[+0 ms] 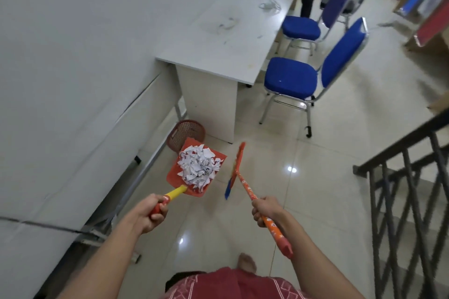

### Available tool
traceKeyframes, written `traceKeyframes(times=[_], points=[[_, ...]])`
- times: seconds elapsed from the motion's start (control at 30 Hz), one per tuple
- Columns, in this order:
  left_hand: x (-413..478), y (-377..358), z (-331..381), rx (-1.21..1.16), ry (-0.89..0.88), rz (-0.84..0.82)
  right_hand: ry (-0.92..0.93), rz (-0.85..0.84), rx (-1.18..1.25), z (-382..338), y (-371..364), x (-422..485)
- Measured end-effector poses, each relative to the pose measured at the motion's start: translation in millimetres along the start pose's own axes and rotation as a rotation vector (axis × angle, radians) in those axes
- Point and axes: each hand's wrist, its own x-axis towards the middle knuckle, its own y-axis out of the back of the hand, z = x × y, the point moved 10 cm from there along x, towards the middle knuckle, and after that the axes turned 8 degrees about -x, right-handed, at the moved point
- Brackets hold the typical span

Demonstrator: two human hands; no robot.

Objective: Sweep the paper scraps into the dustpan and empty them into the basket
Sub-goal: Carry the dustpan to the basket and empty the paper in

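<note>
My left hand (150, 213) grips the red and yellow handle of an orange dustpan (175, 172), held above the floor. A heap of white paper scraps (199, 167) fills the pan. The pan's far edge is just in front of a brown mesh basket (187, 132), which stands on the floor beside the desk. My right hand (264, 211) grips the orange patterned handle of a broom (237, 170), whose orange head with blue bristles hangs to the right of the dustpan.
A white desk (218, 48) stands behind the basket against the white wall. Two blue chairs (291, 80) are to its right. A dark stair railing (401, 177) runs along the right. A person's legs show at the far top.
</note>
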Motion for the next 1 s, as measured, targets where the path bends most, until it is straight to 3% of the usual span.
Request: traceKeyframes(times=[0.27, 0.53, 1.0], points=[[-22.5, 7.6, 22.6, -0.134, -0.124, 0.117, 0.007, -0.138, -0.124, -49.6, 13.1, 54.3], [-17.3, 10.0, 62.6, -0.137, -0.223, 0.264, -0.027, -0.247, -0.080, -105.4, 11.2, 82.9], [6.4, -22.6, 132.8, -0.164, -0.254, 0.322, -0.126, -0.417, 0.046, -185.9, -2.3, 125.9]])
